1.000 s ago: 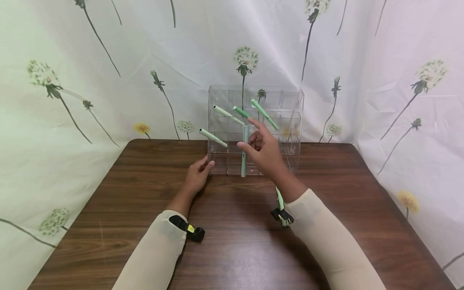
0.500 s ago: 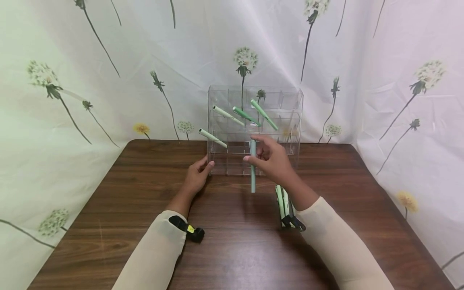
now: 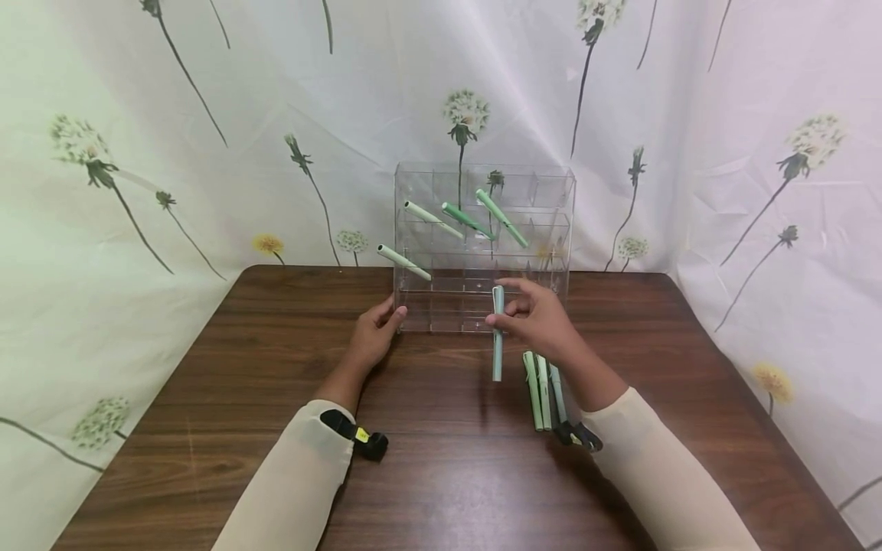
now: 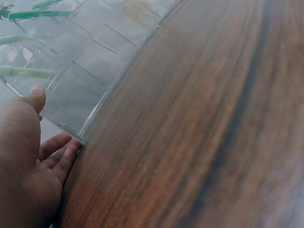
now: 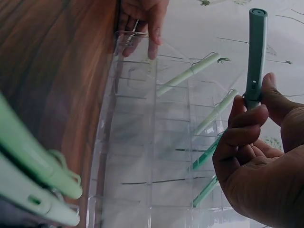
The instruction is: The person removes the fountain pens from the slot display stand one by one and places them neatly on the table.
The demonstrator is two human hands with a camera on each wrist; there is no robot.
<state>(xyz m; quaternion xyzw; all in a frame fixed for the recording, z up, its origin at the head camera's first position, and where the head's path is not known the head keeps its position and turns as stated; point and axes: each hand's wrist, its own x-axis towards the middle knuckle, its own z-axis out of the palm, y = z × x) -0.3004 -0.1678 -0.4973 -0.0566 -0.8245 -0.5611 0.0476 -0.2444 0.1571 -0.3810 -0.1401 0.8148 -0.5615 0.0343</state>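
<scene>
Blue pen (image 3: 498,356), head view: Pinched between the thumb and right fingers (image 3: 520,285), it hung upright above the counter (image 3: 441,490), just in front of the clear rack (image 3: 448,310). So slim a barrel risked rolling out of the pinch and dropping.

Racked pens (image 3: 468,220), head view: Four leaned in the rack, three higher up and one lower at left. A stray knuckle on an upward reach could have jolted them askew.

Loose pens (image 3: 536,390), head view: At least three lay side by side on the counter, close to the right wrist camera (image 3: 579,436), which partly hid one. A low swing of that arm could have scattered them.

Rack, left wrist view: The left fingers (image 4: 66,159) held its lower left corner, thumb at the front, the rest along the side. Had that hold eased, a frame that looked so light might have slid or tipped under a push.

Clear walls (image 5: 150,209), right wrist view: The rack's see-through partitions barely showed against the patterned backdrop (image 5: 280,38). A misjudged aim could have knocked the blue pen into one.

Blue pen, right wrist view: It looked darker, with much of its length jutting clear of the grasping right fingers. A bump on that free end could have pivoted it out of line.
</scene>
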